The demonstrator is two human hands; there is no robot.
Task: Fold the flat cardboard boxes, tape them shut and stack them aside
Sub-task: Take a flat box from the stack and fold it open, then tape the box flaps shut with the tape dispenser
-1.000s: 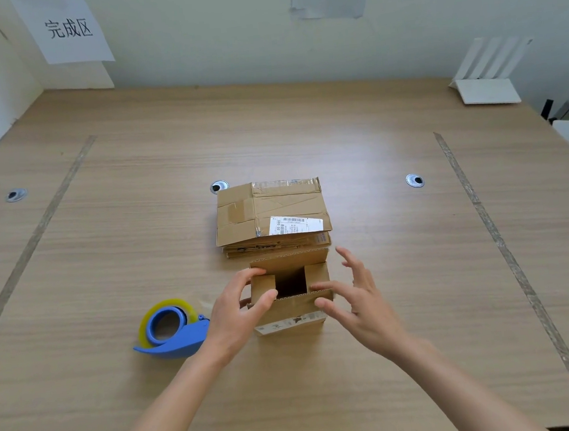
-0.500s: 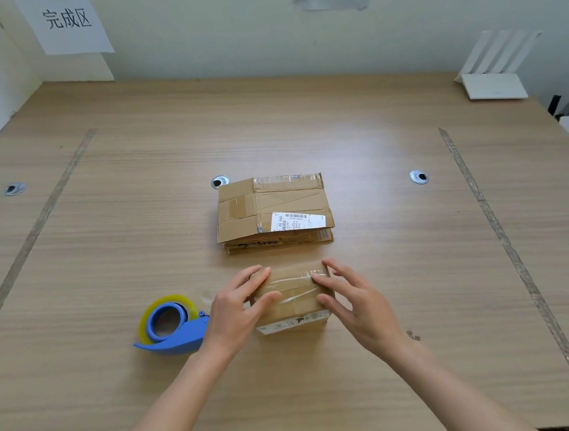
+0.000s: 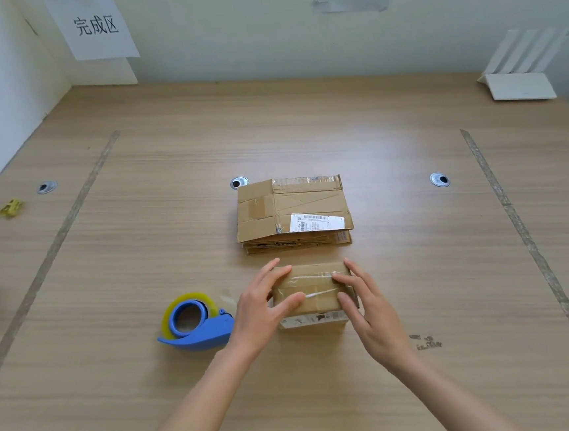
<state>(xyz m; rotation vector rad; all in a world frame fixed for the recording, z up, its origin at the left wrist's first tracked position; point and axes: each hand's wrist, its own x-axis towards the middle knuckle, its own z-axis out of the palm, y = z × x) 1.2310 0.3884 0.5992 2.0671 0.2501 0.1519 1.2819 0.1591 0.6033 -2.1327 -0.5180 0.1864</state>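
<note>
Holding the top flaps of a small cardboard box (image 3: 313, 290) down flat, both hands pressing from either side. The folding step looks done for this one; taping is what comes next, by my reading. Left hand (image 3: 262, 308) lies over the box's left end, fingers straight across the top, thumb on the near part of the lid. Right hand (image 3: 364, 299) mirrors it on the right end, fingers flat, not curled round anything. Old clear tape shows on the lid between the two hands. The box sits toward the near edge of the table (image 3: 417, 255), about midway along it. Tape dispenser (image 3: 196, 322) rests just left of the left hand, not touched. Next move likely needs one hand to keep the flaps pinned while the other fetches it. Stack of flat boxes (image 3: 293, 213) lies just beyond, toward the table's middle.
</note>
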